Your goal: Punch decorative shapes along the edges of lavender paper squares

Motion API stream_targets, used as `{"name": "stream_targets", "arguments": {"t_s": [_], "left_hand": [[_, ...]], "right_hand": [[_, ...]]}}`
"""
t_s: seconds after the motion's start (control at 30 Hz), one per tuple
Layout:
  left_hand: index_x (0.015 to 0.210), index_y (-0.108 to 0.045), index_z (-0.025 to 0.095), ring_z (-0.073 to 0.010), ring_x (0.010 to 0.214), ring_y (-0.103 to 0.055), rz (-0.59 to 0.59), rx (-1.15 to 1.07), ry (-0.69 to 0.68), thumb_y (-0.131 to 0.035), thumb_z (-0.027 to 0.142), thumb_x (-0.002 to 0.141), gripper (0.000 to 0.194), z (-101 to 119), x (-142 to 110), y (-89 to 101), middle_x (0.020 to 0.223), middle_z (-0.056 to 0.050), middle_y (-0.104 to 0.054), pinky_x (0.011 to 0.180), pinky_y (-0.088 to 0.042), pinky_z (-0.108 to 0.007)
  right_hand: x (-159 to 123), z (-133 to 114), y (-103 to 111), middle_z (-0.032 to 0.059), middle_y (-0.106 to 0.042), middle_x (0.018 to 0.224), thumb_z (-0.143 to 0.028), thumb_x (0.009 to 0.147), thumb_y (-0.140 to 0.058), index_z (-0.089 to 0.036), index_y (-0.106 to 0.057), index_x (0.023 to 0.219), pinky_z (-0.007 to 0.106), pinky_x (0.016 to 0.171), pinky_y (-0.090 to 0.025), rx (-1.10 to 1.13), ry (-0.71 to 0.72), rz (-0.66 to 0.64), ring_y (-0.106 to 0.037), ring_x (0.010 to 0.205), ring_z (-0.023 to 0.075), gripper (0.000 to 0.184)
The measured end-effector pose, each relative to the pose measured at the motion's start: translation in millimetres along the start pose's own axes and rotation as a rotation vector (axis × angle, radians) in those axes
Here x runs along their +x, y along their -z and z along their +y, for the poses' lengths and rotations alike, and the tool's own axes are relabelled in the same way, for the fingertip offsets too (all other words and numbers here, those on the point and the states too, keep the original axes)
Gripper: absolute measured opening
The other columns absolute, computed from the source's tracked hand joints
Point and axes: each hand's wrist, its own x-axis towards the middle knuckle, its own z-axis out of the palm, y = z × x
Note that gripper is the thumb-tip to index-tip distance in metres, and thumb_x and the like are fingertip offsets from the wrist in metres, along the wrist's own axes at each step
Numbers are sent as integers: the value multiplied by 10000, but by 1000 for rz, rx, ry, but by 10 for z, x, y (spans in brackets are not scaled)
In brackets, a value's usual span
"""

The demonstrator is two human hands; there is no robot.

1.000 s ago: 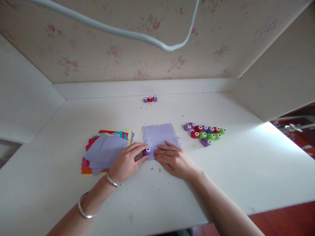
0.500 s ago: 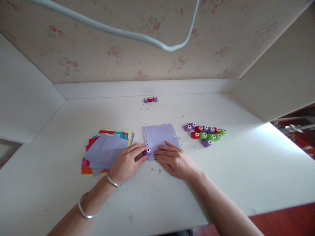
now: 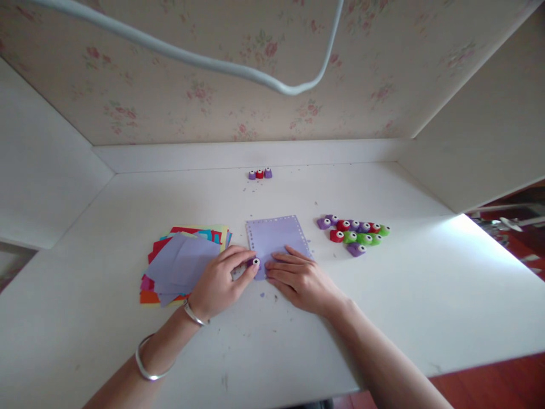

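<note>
A light purple sheet of paper [image 3: 279, 236] lies on the white table, with small punched holes along its left, top and right edges. My left hand [image 3: 225, 278] grips a small purple craft punch [image 3: 254, 263] between thumb and fingers. The punch, with a black star on its white button, sits at the sheet's lower left edge, and my thumb now lies against the button. Flat on the lower right of the sheet, my right hand [image 3: 300, 279] has its fingers stretched out. It holds nothing in its fingers.
Left of the sheet is a stack of coloured paper [image 3: 183, 264]. Several purple, red and green craft punches [image 3: 351, 238] cluster at the right, and three more punches [image 3: 259, 174] stand near the back. Paper bits dot the table, and a white cable [image 3: 204, 59] hangs above.
My left thumb has moved up from the side of the punch onto its button. My right hand and the sheet stay in place.
</note>
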Motion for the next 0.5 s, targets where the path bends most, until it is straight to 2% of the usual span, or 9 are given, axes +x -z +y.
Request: {"name": "stream_targets", "arguments": {"t_s": [0.27,0.5], "left_hand": [[1124,-657,223,-184,990,-629,-26,2,-1,-700,255,826,303,-38,7,-35,1083,-63,-644,888,-551,-311],[1106,-661,226,-182,989,-634,-42,14,-14,-667,217,853,253,-97,0,-76,1074,-61,-651,911,-539,-324]], "right_hand": [[4,-9,5,19,-728,1110,-229,942,-552,-238,-689,1083,446,1138,-344,-1,-9,6,-605,1163,188,197],[0,0,-6,23,-732,1101,-226,937,-559,-242,-691,1087,447,1131,-352,-5,-2,16,-613,1154,187,201]]}}
